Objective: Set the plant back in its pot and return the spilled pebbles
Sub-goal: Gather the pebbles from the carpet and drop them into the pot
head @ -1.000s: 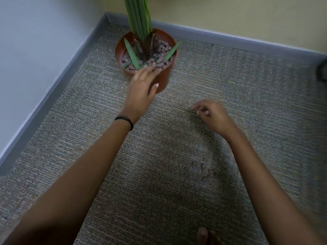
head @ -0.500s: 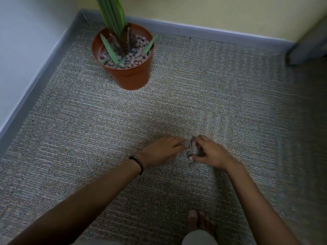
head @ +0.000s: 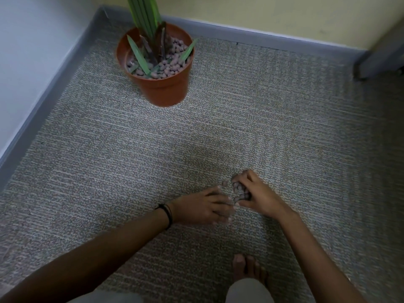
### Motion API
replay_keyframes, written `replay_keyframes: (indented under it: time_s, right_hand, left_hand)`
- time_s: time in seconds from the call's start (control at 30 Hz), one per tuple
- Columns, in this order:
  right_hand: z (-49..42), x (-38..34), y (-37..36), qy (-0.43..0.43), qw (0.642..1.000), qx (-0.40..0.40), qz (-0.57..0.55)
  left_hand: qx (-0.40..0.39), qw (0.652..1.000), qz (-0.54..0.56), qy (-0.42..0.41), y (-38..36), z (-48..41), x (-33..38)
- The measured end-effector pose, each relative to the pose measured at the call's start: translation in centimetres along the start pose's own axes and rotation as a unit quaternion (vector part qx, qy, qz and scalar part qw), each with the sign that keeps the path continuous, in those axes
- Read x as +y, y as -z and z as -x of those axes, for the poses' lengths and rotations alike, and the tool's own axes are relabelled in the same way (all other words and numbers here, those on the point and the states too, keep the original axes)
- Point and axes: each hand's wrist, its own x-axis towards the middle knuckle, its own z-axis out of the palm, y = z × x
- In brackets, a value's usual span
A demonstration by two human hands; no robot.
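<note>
A terracotta pot (head: 162,90) stands upright on the carpet near the corner, with the green plant (head: 145,16) rooted in it and pinkish pebbles around the stem. A small heap of spilled pebbles (head: 237,191) lies on the carpet in the lower middle. My right hand (head: 258,196) is cupped against the heap's right side, fingers curled around the pebbles. From the left, my left hand (head: 207,207) lies flat on the carpet, its fingertips touching the heap.
Grey skirting (head: 262,40) runs along both walls and meets in the corner behind the pot. A dark door or frame edge (head: 380,60) stands at the far right. My bare foot (head: 247,267) rests on the carpet just below my hands.
My left hand left the pot and came down to the spilled pebbles. Both hands now close in on the heap; my right has gathered pebbles against its palm.
</note>
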Motion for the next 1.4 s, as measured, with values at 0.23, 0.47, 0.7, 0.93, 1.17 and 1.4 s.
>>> replay_keyframes:
  time_s: [0.23, 0.47, 0.7, 0.93, 1.17, 1.4]
  right_hand:
    - [-0.4, -0.8, -1.1, -0.001, 0.999, 0.045, -0.031]
    - [-2.1, -1.9, -1.5, 0.009, 0.997, 0.07, -0.045]
    - [-4.0, -2.4, 0.5, -0.009, 0.989, 0.106, -0.1]
    - [-6.2, -3.5, 2.8, -0.044, 0.983, 0.141, -0.108]
    - [-9.5, -6.2, 5.2, -0.045, 0.965, 0.169, -0.196]
    - [-12.0, -8.5, 7.9, -0.028, 0.952, 0.186, -0.242]
  left_hand:
    - [-0.004, 0.996, 0.028, 0.08, 0.1, 1.3, -2.0]
    - [0.051, 0.989, 0.075, 0.117, 1.7, 2.1, -2.7]
    - [0.043, 0.98, 0.112, 0.162, 2.2, 2.8, -2.7]
    - [0.059, 0.968, 0.142, 0.199, 3.3, 3.6, -3.3]
    - [0.141, 0.92, 0.143, 0.336, 5.4, 6.1, -6.2]
    - [0.319, 0.808, 0.151, 0.472, 11.2, 7.7, -11.7]
